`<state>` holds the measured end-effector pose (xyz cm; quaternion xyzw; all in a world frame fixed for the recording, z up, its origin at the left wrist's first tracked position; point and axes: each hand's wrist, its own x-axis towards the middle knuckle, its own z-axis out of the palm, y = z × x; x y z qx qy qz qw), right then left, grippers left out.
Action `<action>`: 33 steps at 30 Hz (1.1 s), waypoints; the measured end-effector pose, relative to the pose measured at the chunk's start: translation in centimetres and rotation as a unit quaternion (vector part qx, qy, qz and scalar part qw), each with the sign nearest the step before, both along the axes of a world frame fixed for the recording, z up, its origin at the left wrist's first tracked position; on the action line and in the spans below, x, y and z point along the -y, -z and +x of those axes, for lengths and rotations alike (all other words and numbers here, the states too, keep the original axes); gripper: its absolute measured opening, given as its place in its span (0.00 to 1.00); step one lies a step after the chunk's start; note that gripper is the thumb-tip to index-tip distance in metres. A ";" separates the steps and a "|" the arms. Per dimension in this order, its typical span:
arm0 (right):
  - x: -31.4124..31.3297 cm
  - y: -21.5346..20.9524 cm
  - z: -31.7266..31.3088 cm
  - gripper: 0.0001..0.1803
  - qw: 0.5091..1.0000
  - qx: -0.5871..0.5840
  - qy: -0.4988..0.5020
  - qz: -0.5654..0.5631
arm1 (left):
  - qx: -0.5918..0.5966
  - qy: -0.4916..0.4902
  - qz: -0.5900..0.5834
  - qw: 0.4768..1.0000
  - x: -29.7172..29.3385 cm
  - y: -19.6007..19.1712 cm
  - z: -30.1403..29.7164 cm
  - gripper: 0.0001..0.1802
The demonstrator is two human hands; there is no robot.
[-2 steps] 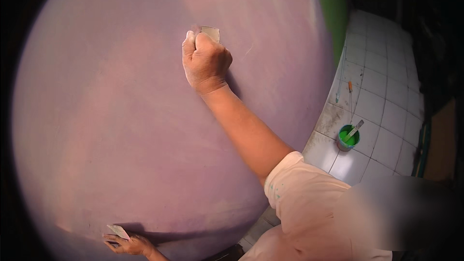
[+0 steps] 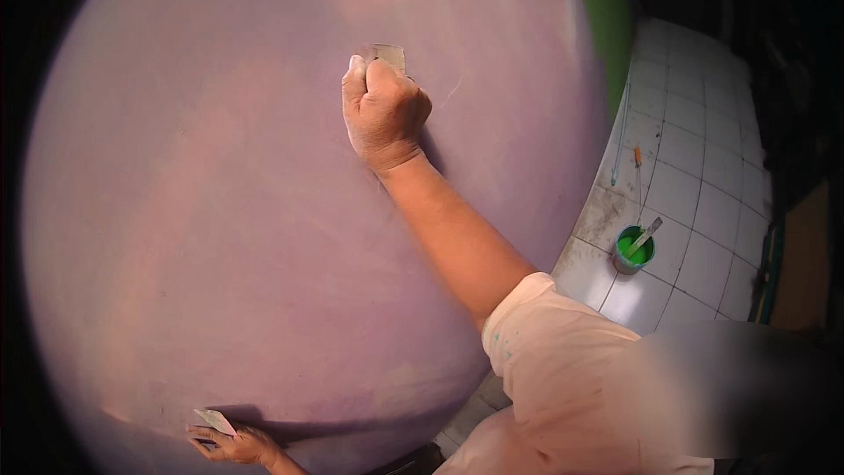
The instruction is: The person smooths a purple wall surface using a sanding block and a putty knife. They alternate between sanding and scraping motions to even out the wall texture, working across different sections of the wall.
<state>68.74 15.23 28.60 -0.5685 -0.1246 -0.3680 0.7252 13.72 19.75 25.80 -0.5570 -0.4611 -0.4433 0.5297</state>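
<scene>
A grey sanding block is being gripped in the closed right hand and pressed against the purple wall. A small pale piece is being pinched in the left hand, low on the wall.

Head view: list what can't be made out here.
- Pad in the right hand: mostly hidden by the fist; only its top edge shows.
- Left hand: cut by the lower edge, holding a small sheet.
- Tool in the green paint can: too small to tell.
- Lower right: blurred.
</scene>
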 end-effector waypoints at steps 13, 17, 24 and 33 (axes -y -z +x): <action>1.1 21.4 12.4 0.21 0.894 -0.440 -0.003 -0.080 | 0.072 -0.025 -0.058 0.995 0.4 0.1 2.5 0.40; 1.2 1.4 9.8 0.20 0.982 -0.180 -0.020 -0.050 | 0.083 -0.005 -0.055 0.995 -0.1 0.1 1.3 0.39; 1.3 11.6 12.8 0.20 0.968 -0.236 0.010 -0.086 | 0.074 -0.015 -0.029 0.997 0.2 0.5 0.8 0.37; -0.1 17.3 4.4 0.22 0.969 -0.234 0.068 -0.040 | 0.091 0.001 -0.041 0.995 0.1 0.0 3.3 0.35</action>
